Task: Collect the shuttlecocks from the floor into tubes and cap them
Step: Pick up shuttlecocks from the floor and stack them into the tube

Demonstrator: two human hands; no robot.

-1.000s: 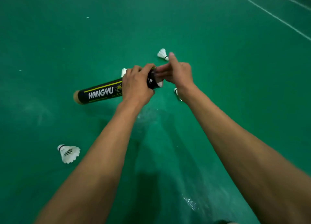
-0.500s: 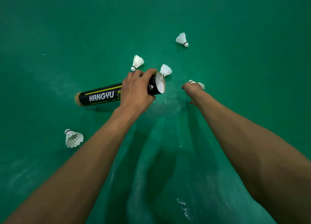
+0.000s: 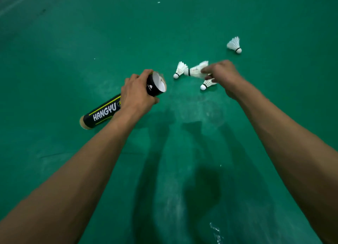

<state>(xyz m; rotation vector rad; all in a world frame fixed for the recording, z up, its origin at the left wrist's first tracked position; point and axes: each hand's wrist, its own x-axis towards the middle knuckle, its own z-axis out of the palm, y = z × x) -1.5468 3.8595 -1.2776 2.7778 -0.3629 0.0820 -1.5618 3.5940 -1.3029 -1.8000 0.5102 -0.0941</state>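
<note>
Item: black tube (image 3: 102, 112), lettered HANGYU, clasped by the left hand (image 3: 136, 95) just behind its open mouth, base end trailing away from that grip. No cap fitted; contents not visible. Item: shuttlecock in hand (image 3: 195, 70), blurred, pinched by its feathers in the right hand (image 3: 223, 75), cork toward the tube mouth. On the green floor (image 3: 73, 42): second shuttlecock (image 3: 180, 69) beside the pinched one's cork, third shuttlecock (image 3: 207, 84) just under the pinching hand, fourth shuttlecock (image 3: 234, 45) well beyond it. Judgement: collecting under way; three pickups and capping outstanding.
</note>
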